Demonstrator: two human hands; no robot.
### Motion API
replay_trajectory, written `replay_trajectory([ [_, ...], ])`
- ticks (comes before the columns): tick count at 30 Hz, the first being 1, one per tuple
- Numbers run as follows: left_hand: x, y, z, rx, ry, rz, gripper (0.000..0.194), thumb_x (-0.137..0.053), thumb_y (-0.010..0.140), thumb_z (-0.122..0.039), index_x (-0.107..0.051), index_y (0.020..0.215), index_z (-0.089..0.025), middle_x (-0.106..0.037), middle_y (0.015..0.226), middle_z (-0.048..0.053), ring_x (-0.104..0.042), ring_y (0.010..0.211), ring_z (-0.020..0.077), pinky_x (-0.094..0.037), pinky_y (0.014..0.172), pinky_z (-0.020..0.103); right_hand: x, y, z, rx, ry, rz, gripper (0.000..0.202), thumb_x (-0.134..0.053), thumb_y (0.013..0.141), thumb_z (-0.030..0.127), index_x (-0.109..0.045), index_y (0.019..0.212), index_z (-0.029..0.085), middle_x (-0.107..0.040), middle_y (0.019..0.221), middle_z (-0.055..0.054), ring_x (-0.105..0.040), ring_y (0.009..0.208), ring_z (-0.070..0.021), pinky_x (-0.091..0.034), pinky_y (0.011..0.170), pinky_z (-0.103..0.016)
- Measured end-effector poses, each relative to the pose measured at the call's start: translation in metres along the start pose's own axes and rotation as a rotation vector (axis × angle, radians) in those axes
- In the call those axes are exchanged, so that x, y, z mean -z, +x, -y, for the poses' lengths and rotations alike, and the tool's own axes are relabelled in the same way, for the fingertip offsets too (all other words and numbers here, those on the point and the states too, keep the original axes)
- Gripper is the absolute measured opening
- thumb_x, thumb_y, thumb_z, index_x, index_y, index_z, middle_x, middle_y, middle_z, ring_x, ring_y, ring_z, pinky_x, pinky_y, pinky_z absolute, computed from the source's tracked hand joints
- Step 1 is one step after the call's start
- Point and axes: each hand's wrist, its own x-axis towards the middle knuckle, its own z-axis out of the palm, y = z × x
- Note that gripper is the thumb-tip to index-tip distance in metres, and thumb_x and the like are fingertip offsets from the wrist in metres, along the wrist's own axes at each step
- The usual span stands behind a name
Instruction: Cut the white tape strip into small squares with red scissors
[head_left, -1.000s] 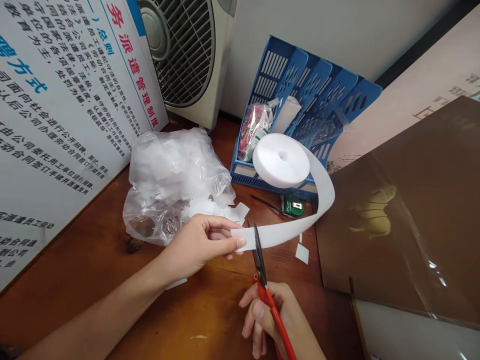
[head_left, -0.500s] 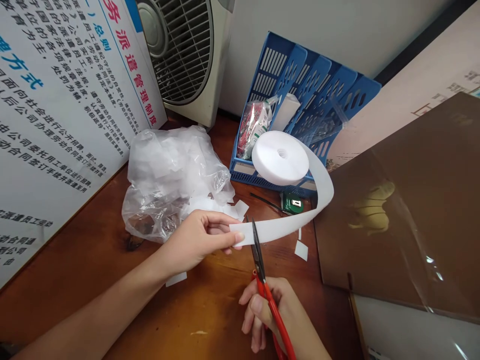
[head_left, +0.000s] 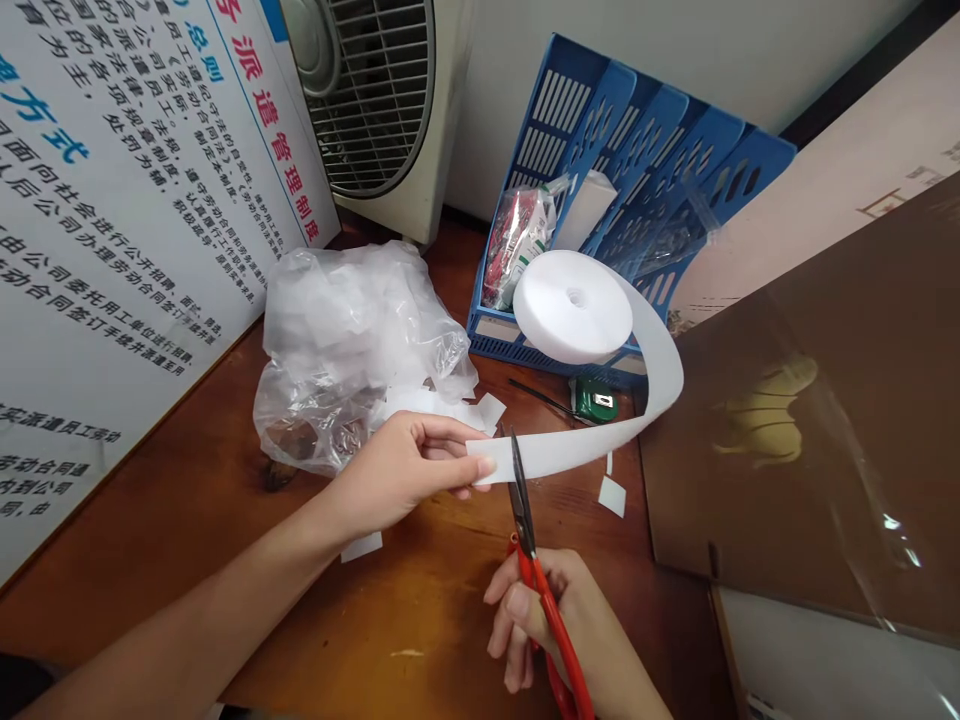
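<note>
My left hand (head_left: 412, 470) pinches the free end of a white strip (head_left: 570, 450) between thumb and fingers. The strip curves up on the right to a white roll (head_left: 574, 306) in front of the blue rack. Below the strip, my right hand (head_left: 544, 610) holds red-handled scissors (head_left: 555, 625), whose dark blades lie across the strip just right of my left fingertips. Cut white pieces (head_left: 442, 405) lie behind my left hand at the mouth of a clear plastic bag (head_left: 360, 330).
A blue file rack (head_left: 585, 120) holds a red packet (head_left: 517, 245). Before it sits a green tape measure (head_left: 594, 400). A white square (head_left: 612, 496) lies beside the brown box (head_left: 750, 450) at right. A fan (head_left: 382, 100) stands behind; a printed board (head_left: 135, 220) is left.
The whole view has shifted slightly, with the rack and roll now a little further right. My left hand still pinches the strip, and the scissors remain across it.
</note>
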Motion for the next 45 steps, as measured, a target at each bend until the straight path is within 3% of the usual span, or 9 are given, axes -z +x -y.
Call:
replay_trajectory([
  [19,0.003,0.001,0.007,-0.001,-0.075,0.022,0.027,-0.082,0.077,-0.030,-0.077,0.098,-0.014,-0.078,0.077,0.006,-0.068,0.062,0.0128,-0.054,0.064,0.021,-0.005,0.001,0.000,-0.033,0.018,-0.026,0.052,-0.075,0.076,0.060,-0.059,0.079,0.011,-0.070,0.058,-0.006,-0.063,0.040,-0.0112,-0.042,0.036,-0.015],
  [27,0.005,0.002,0.005,-0.013,-0.062,0.028,0.036,-0.080,0.079,-0.036,-0.074,0.105,-0.012,-0.077,0.082,0.007,-0.072,0.075,0.0177,-0.056,0.071,0.026,-0.010,0.012,-0.010,-0.049,0.030,-0.110,0.051,-0.074,0.074,0.062,-0.054,0.072,0.015,-0.067,0.050,-0.004,-0.060,0.034,-0.0125,-0.036,0.028,-0.014],
  [31,0.011,-0.007,-0.009,-0.093,0.139,-0.070,0.031,-0.071,0.087,-0.039,-0.065,0.109,-0.018,-0.076,0.079,0.004,-0.074,0.079,0.0205,-0.055,0.072,0.027,0.003,0.017,-0.014,0.073,0.039,-0.204,0.058,-0.077,0.069,0.068,-0.055,0.069,0.015,-0.065,0.048,-0.003,-0.058,0.032,-0.0121,-0.039,0.031,-0.017],
  [36,0.023,-0.025,-0.024,-0.197,0.588,-0.298,0.014,-0.065,0.089,-0.038,-0.064,0.094,-0.024,-0.075,0.075,-0.001,-0.069,0.066,0.0199,-0.046,0.058,0.023,0.017,0.017,-0.022,0.235,0.094,-0.303,0.053,-0.076,0.074,0.064,-0.059,0.070,0.014,-0.066,0.049,-0.005,-0.056,0.032,-0.0107,-0.033,0.033,-0.016],
  [38,0.027,-0.029,-0.024,-0.238,0.673,-0.368,0.012,-0.068,0.086,-0.037,-0.067,0.091,-0.026,-0.076,0.085,0.001,-0.070,0.073,0.0235,-0.046,0.058,0.025,0.019,0.016,-0.025,0.256,0.130,-0.304,0.053,-0.077,0.073,0.064,-0.059,0.070,0.015,-0.065,0.048,-0.004,-0.055,0.031,-0.0111,-0.033,0.032,-0.016],
  [42,0.031,-0.028,-0.019,-0.354,0.966,-0.527,0.011,-0.065,0.088,-0.033,-0.072,0.085,-0.025,-0.068,0.126,0.004,-0.067,0.103,0.0285,-0.049,0.077,0.029,0.020,0.014,-0.028,0.262,0.149,-0.283,0.053,-0.077,0.073,0.064,-0.058,0.068,0.015,-0.063,0.048,-0.004,-0.054,0.031,-0.0110,-0.035,0.032,-0.018],
  [45,0.030,-0.025,-0.015,-0.364,1.132,-0.593,0.014,-0.059,0.091,-0.031,-0.072,0.089,-0.025,-0.071,0.117,0.004,-0.067,0.100,0.0257,-0.047,0.078,0.029,0.020,0.013,-0.028,0.265,0.129,-0.287,0.051,-0.078,0.074,0.062,-0.059,0.069,0.015,-0.063,0.050,-0.003,-0.055,0.033,-0.0104,-0.038,0.034,-0.018],
])
